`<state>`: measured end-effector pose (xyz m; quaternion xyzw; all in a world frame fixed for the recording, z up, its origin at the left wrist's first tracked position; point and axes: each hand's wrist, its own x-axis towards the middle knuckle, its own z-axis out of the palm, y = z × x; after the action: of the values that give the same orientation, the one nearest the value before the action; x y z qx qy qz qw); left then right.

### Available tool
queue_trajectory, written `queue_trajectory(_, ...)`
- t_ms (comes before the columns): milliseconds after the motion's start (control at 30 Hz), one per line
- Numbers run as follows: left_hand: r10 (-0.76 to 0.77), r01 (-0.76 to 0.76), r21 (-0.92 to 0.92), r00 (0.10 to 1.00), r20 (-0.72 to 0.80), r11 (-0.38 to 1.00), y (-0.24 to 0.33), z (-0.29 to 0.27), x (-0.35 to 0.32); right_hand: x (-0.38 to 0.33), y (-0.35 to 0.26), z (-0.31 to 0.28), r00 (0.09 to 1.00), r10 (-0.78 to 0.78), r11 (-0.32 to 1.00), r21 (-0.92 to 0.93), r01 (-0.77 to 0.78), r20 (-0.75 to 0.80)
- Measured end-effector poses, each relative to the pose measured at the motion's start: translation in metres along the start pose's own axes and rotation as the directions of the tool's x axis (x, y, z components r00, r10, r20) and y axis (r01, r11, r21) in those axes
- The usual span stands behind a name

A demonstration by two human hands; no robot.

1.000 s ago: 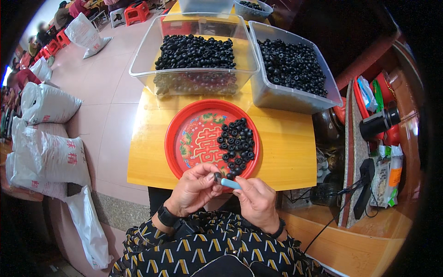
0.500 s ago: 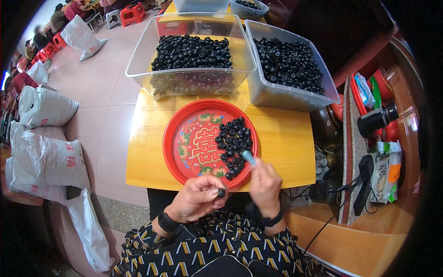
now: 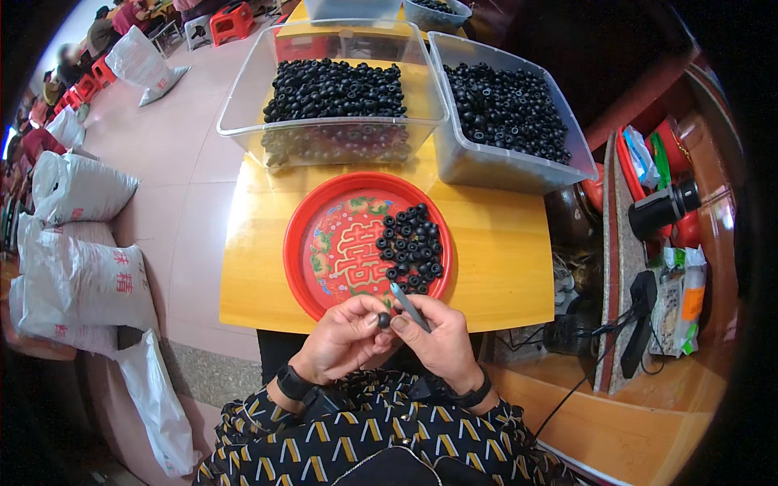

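Sacks (image 3: 89, 279): white, bulging, piled on the floor, well left of both hands.
Tray (image 3: 297, 271): round, red, patterned; on the yellow table (image 3: 506, 255), just beyond the grip.
First bin (image 3: 232, 131): clear, holds heaped dark beads (image 3: 334, 91); past the tray, farther from the grip.
Left hand (image 3: 344, 336): thumb and fingertips pinched together on one black piece.
Black piece (image 3: 384, 320): small, rounded; at left fingertips, just beside right thumb, contact with it cannot be told.
Tool (image 3: 412, 309): slim, grey-blue, light-blue tip; slants from right grip toward tray.
Loose pieces (image 3: 413, 245): ring-like, black; tray's right half, beyond right grip.
Right hand (image 3: 438, 340): thumb and fingers clamped on tool.
Second bin (image 3: 486, 172): heaped likewise, beyond and right of right grip.
Cylinder (image 3: 663, 212): black, tilted, well right of both hands.
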<state>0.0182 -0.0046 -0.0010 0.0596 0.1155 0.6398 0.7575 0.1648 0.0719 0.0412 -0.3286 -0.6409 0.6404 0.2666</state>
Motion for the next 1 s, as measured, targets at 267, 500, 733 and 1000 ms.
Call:
queue_trajectory(267,-0.044,0.052,0.079,0.994,-0.097,0.996,-0.003,0.008,0.002,0.000,0.006,-0.005,0.988,0.119,0.970,0.202,-0.138,0.103)
queue_trajectory(500,0.125,0.000,0.472,0.965,-0.233,0.881,0.041,0.048,0.032,-0.012,0.019,-0.042,0.970,0.156,0.979,0.162,-0.126,-0.184)
queue_trajectory(733,0.396,-0.329,0.587,0.918,0.016,0.740,0.135,0.098,0.118,-0.010,0.052,-0.082,0.871,0.238,0.951,0.286,-0.118,-0.430)
queue_trajectory(1000,0.256,-0.063,0.994,0.966,0.038,0.092,0.057,0.049,0.068,-0.007,0.064,-0.086,0.878,0.242,0.948,0.292,-0.124,-0.413)
